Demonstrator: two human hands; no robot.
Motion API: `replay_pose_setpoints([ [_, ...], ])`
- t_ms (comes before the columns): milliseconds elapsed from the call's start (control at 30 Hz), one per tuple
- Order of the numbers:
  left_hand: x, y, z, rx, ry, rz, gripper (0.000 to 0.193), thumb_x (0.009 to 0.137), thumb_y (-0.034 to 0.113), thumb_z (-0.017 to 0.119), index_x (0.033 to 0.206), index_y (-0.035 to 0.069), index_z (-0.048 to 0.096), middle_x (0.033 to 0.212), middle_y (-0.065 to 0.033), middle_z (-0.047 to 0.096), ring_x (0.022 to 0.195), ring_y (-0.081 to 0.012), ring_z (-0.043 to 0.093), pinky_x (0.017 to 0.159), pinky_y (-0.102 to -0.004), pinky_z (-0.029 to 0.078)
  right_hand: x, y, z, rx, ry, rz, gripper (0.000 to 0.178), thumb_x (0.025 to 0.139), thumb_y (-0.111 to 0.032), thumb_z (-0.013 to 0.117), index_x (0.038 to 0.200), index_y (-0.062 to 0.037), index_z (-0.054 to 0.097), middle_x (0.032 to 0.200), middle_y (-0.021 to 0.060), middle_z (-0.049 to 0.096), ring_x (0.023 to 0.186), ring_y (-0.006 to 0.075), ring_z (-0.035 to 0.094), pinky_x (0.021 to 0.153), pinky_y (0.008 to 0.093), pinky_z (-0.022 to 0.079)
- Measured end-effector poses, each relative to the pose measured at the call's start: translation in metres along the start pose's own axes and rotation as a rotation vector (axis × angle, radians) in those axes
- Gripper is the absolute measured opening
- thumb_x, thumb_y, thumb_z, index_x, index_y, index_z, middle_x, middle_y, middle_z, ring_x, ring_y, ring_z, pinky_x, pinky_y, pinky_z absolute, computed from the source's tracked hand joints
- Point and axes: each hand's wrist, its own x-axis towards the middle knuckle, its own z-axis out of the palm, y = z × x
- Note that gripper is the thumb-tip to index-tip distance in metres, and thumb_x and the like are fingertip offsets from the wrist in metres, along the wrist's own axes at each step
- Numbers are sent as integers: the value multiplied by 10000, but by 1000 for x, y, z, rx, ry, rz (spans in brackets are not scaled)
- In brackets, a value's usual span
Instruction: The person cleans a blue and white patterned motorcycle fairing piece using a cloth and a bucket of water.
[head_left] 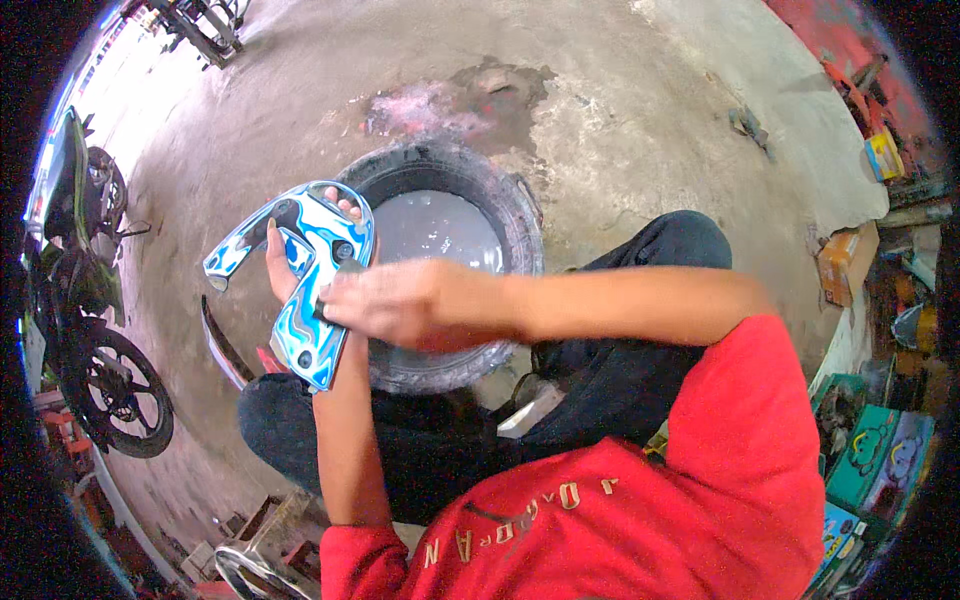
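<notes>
A glossy curved panel, swirled in blue, white and grey like a motorcycle body panel, is tilted over the left side of a black tyre-like tub of greyish water. My left hand grips it from beneath, the thumb up through its curve and fingertips showing at the far edge. Across the panel's lower part lies my right hand, slightly blurred, its fingers pressed round a small dark pad against the surface. Most of the pad is hidden, so its kind is unclear.
Beside my knee on the left, a long curved dark piece lies on the concrete floor. A motorcycle stands farther left. Along the right wall are a cardboard box, green boxes and assorted parts.
</notes>
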Motion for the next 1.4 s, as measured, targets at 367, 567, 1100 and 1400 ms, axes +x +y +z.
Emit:
replay_pose_setpoints([
  [367, -16, -19, 44, 56, 197, 39, 530, 988, 485, 536, 1264, 36, 594, 1183, -192, 678, 1052, -316, 656, 954, -445, 535, 0, 44, -11, -195, -14, 188, 439, 911, -160, 563, 1296, 51, 584, 1293, 221, 640, 1205, 334, 639, 1020, 406, 526],
  [567, -16, 3, 20, -131, -23, -186, 655, 983, 537, 531, 1278, -48, 549, 1212, -210, 649, 1041, -356, 638, 952, -502, 526, 4, 8, 9, 182, -22, 34, 538, 893, -124, 589, 1389, 69, 505, 1418, 250, 540, 1325, 356, 540, 1129, 433, 423],
  [1100, -15, 3, 25, -156, 99, -213, 631, 968, 571, 541, 1257, 11, 580, 1190, -175, 660, 1036, -358, 629, 940, -495, 533, 7, 1, 11, 203, -35, -123, 479, 927, -206, 632, 1352, 2, 559, 1366, 216, 590, 1268, 345, 585, 1060, 456, 482],
  [1400, -12, 5, 16, -74, 97, -168, 560, 993, 538, 512, 1228, 38, 603, 1166, -190, 671, 1067, -341, 646, 981, -482, 516, 14, -1, 0, 272, 0, -164, 401, 948, -199, 576, 1276, 30, 603, 1316, 209, 620, 1184, 383, 622, 1009, 457, 507],
])
